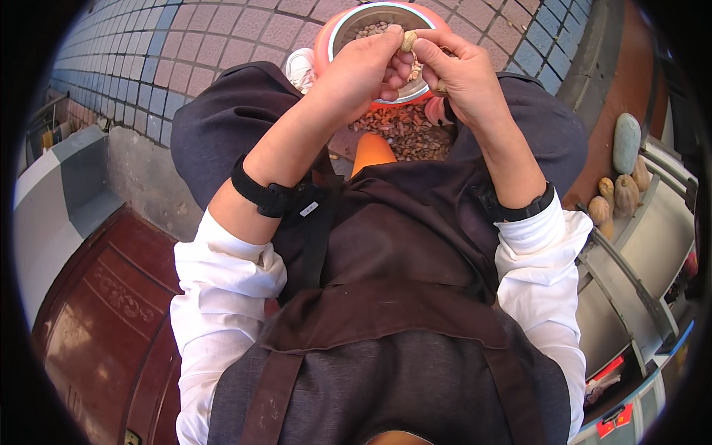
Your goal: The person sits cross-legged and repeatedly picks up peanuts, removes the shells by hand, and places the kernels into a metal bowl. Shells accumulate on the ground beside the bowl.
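Observation:
An unshelled peanut is pinched between the fingertips of both my hands. My left hand grips it from the left, thumb on top and the other fingers curled beneath. My right hand meets it from the right, and a second peanut shows partly at its curled fingers. Just below and beyond my hands is a round metal basin with a pale rim, set in or on an orange-red tub. Peanuts lie inside at its far left. My hands hide part of the basin.
Small brown pieces, perhaps peanuts or shells, lie between my legs beside an orange object. A white shoe stands left of the tub. Several squashes and a pale green gourd lie at right. A dark red door is at left.

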Demonstrator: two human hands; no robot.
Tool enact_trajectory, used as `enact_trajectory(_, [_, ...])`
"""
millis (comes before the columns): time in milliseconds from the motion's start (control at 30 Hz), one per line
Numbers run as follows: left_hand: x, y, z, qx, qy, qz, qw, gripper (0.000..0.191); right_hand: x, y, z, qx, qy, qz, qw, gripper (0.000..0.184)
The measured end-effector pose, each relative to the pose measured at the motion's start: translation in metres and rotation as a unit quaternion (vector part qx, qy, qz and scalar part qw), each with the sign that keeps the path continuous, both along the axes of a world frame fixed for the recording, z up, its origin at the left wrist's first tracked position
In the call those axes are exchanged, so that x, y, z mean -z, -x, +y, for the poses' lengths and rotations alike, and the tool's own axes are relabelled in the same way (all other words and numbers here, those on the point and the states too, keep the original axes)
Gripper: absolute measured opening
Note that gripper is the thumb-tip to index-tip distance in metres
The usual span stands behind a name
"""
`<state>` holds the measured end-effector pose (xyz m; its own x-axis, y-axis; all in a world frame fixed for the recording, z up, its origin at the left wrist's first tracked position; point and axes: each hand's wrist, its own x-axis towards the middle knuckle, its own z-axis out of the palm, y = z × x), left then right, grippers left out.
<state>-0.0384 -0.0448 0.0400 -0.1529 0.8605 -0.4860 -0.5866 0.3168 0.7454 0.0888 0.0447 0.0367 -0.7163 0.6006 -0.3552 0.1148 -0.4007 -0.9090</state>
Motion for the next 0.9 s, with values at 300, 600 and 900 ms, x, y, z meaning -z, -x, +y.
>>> enact_trajectory(300, [0.011, -0.001, 0.003, -0.064, -0.127, 0.230, 0.963, 0.024, -0.001, -0.002, 0.004, -0.042, 0.077, 0.043, 0.995, 0.024])
enact_trajectory(600, [0.013, 0.004, 0.000, -0.006, -0.097, 0.242, 0.965, 0.030, -0.005, -0.001, 0.000, -0.043, -0.038, -0.004, 0.998, 0.023])
enact_trajectory(900, [0.004, 0.003, 0.001, 0.029, -0.165, 0.265, 0.950, 0.032, -0.011, 0.000, -0.002, -0.087, -0.093, 0.000, 0.992, 0.026])
